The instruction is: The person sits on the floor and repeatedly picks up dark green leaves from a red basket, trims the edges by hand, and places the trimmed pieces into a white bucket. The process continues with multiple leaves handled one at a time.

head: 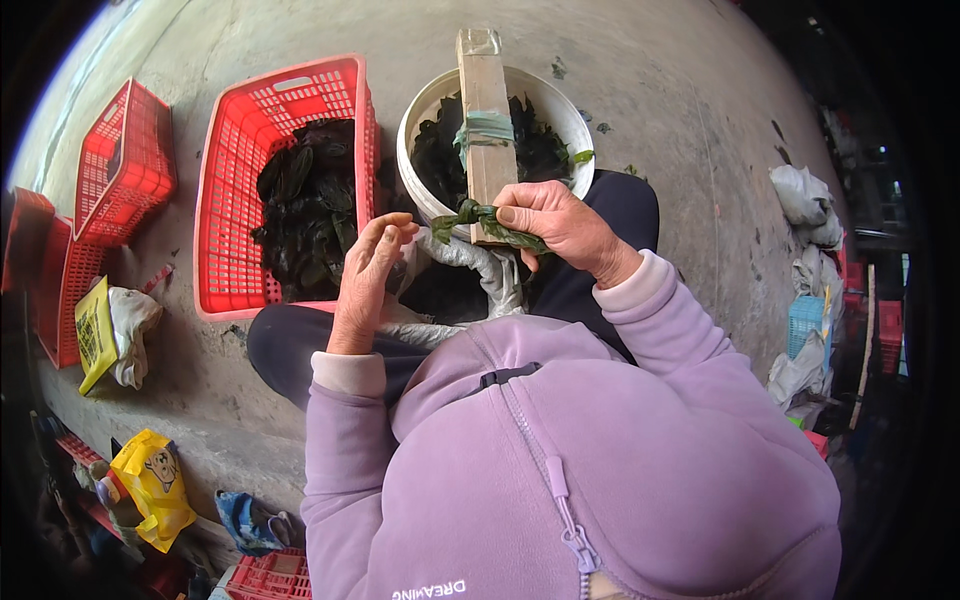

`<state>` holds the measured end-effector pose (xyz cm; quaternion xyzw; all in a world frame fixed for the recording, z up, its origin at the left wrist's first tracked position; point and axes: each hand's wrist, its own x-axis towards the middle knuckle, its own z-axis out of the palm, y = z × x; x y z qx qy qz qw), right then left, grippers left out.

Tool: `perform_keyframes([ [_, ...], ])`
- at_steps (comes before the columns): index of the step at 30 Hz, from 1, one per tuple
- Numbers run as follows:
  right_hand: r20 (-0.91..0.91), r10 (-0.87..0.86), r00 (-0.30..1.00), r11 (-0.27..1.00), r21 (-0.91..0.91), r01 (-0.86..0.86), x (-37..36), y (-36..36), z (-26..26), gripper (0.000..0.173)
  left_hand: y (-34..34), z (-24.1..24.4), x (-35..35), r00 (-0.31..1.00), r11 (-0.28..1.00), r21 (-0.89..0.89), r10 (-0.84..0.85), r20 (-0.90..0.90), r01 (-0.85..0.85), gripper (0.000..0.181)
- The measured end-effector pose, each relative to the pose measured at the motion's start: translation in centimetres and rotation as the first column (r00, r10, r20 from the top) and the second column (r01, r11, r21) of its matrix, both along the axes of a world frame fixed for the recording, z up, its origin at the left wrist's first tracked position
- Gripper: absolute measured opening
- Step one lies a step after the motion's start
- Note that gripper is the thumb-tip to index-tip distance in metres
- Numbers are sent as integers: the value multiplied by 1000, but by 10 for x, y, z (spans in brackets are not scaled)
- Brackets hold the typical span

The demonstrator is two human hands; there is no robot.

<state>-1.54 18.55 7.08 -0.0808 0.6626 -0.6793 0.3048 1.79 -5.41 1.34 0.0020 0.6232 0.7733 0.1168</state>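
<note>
Between thumb and fingers, my right hand (559,221) pinches a knotted strip of dark green seaweed (471,214). This strip lies across the near end of a wooden board (491,165). Green-blue wrapping (487,129) circles the board's middle. Under the board stands a white bucket (409,161) with dark seaweed (439,154) inside. My left hand (373,262) is raised just left of the strip, apart from it, with nothing seen in its fingers. Beside that hand, a red plastic basket (225,225) holds a heap of wet dark seaweed (311,202).
More red baskets (127,165) stand at the left, near a white sack (133,330) and a yellow printed board (95,334). Lower left lies a yellow bag (156,480). White sacks (806,202) and a blue basket (805,322) line the right side. Seaweed scraps (559,67) dot the concrete floor.
</note>
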Motion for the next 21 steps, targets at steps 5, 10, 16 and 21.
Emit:
perform_keyframes([
  [5, 18, 140, 990, 988, 57, -141, -2, -3, 14, 19, 19, 28, -21, 939, 981, -145, -171, -300, 133, 54],
  [10, -141, 197, 970, 952, 263, -155, -13, 7, 19, 20, 36, 29, -24, 939, 926, -156, -337, 66, 343, 22],
  [16, -273, 288, 918, 907, 384, -171, -33, 28, 15, 17, 35, 14, -30, 939, 908, -310, -326, -106, 280, 17],
  [21, -124, 54, 991, 942, 335, -10, -75, 35, -1, 22, 35, -2, -85, 973, 909, -403, -180, -147, 107, 18],
])
